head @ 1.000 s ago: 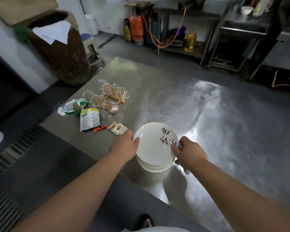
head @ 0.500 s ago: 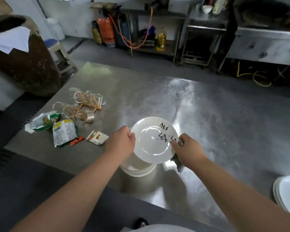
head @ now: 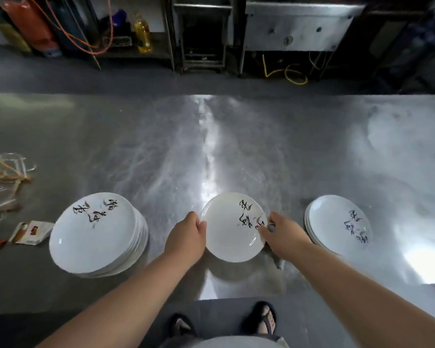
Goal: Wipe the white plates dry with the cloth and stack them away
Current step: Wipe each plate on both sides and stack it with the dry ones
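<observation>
Everything here is placed from the 1 plate [head: 232,227] held over the near edge of the steel table [head: 161,146].

Far to the left of the plate, at the frame edge, lie some glass cups [head: 5,169] with thin sticks in them. Nearer the plate, but still well to its left, is a small sachet [head: 32,232]. Between the sachet and the plate stands a tall stack [head: 96,234] of white plates with black brush writing on the top one.

The left hand [head: 186,237] grips the plate's left rim, thumb over the top and fingers curled underneath. The plate is white with the same black writing and faces up. Its shadow falls on the table just below it, so it is off the surface.

The right hand [head: 284,234] pinches the plate's right rim with curled fingers. A grey cloth [head: 274,259] is bunched in the same grip and hangs below the wrist.

To the right of the plate, apart from it, sits a short stack [head: 337,224] of the same plates.

Beyond the plate, past the table's far edge, a yellow bottle [head: 142,33] stands on a low shelf. Below the plate, 2 sandals [head: 264,320] show on the floor.
</observation>
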